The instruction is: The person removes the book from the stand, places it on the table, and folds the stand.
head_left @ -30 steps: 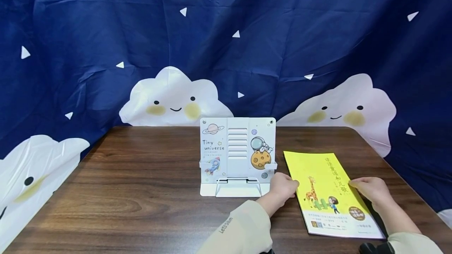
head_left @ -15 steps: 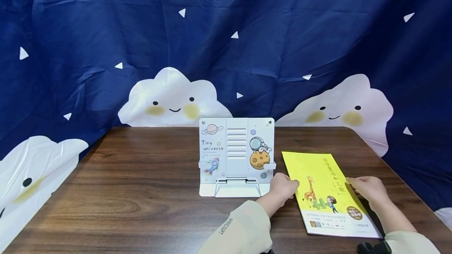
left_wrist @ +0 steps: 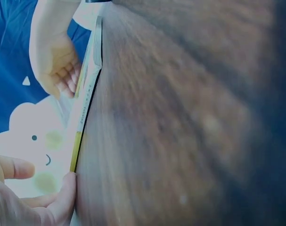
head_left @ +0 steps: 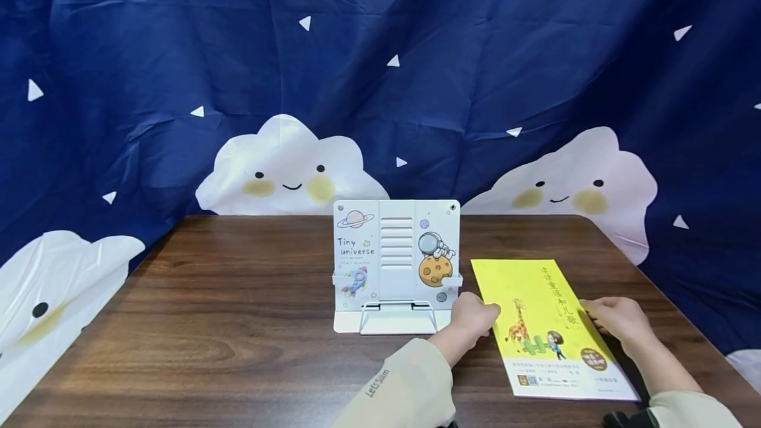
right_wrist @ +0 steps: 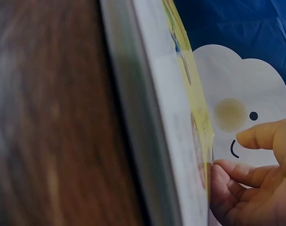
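Note:
A yellow picture book (head_left: 535,296) with a giraffe and a child on its cover lies flat on the right part of the table. At its left edge is my left hand (head_left: 472,317); in the left wrist view a fingertip touches the edge while the thumb (left_wrist: 21,168) stands apart above it. My right hand (head_left: 621,322) is at the opposite edge. The right wrist view shows its fingers (right_wrist: 222,176) touching the book's side, the thumb (right_wrist: 256,135) raised away from the cover. What lies under the book is hidden.
A white metal book stand (head_left: 396,263) printed with an astronaut and a rocket stands upright just left of my left hand. The brown wooden table (head_left: 238,322) extends to the left. Behind it hangs a dark blue curtain (head_left: 333,71) with smiling clouds.
The book has shifted slightly left, with the right hand following along its edge. The left hand has barely moved, and the head view has drifted a little.

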A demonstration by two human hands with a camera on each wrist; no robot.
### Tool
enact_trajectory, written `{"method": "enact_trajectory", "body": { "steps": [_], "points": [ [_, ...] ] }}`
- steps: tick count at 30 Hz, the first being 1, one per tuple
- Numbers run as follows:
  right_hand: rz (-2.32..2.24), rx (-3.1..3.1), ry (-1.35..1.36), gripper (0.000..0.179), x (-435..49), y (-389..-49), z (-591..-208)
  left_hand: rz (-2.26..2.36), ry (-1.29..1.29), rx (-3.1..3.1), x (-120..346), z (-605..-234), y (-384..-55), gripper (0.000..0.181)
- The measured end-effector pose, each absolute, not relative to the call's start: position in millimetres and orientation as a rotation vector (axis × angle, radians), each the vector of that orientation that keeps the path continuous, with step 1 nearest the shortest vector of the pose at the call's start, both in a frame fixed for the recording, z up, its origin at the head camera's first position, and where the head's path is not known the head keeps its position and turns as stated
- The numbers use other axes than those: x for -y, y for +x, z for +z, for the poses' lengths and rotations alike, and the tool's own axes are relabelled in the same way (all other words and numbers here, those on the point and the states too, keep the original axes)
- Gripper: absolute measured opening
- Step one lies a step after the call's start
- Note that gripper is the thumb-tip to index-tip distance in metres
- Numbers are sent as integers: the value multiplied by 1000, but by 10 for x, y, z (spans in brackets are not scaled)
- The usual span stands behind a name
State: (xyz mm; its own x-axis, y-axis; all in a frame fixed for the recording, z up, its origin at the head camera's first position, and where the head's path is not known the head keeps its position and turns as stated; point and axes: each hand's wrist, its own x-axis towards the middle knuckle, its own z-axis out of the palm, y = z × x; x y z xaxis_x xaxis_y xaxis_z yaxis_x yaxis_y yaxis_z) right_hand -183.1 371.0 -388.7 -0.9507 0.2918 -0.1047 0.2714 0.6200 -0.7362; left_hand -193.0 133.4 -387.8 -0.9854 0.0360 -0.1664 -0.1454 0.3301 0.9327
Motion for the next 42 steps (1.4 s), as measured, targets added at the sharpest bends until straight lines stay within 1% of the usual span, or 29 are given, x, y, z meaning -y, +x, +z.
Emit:
{"method": "enact_trajectory", "body": {
  "steps": [3, 7, 11, 13, 18, 23, 31, 35, 42],
  "points": [
    [1241, 2817, -466, 50, -3709, -1816, -3851, 1745, -92, -2411, -1325, -3876, -1933, 12],
    [1233, 2821, -453, 50, -3748, -1828, -3851, 1737, -62, -2411, -1305, -3859, -1916, 15],
    [1144, 2835, -414, 52, -3902, -1943, -3992, 1702, 17, -2421, -1255, -3843, -1917, 26],
    [1081, 2845, -396, 54, -4007, -2026, -4101, 1695, 53, -2412, -1226, -3837, -1924, 27],
    [1009, 2864, -343, 66, -4172, -2179, -4247, 1699, 68, -2372, -1161, -3815, -1947, 14],
    [968, 2897, -298, 70, -4194, -2262, -4224, 1702, 55, -2337, -1115, -3772, -1942, 15],
    [949, 2911, -222, 74, -4147, -2386, -4253, 1740, 154, -2274, -992, -3664, -1919, 16],
    [961, 2928, -205, 72, -3992, -2352, -4110, 1778, 182, -2242, -912, -3623, -1941, 18],
    [1052, 2924, -122, 58, -3426, -2111, -3589, 1831, 190, -2168, -755, -3608, -1960, 25]
  ]
}}
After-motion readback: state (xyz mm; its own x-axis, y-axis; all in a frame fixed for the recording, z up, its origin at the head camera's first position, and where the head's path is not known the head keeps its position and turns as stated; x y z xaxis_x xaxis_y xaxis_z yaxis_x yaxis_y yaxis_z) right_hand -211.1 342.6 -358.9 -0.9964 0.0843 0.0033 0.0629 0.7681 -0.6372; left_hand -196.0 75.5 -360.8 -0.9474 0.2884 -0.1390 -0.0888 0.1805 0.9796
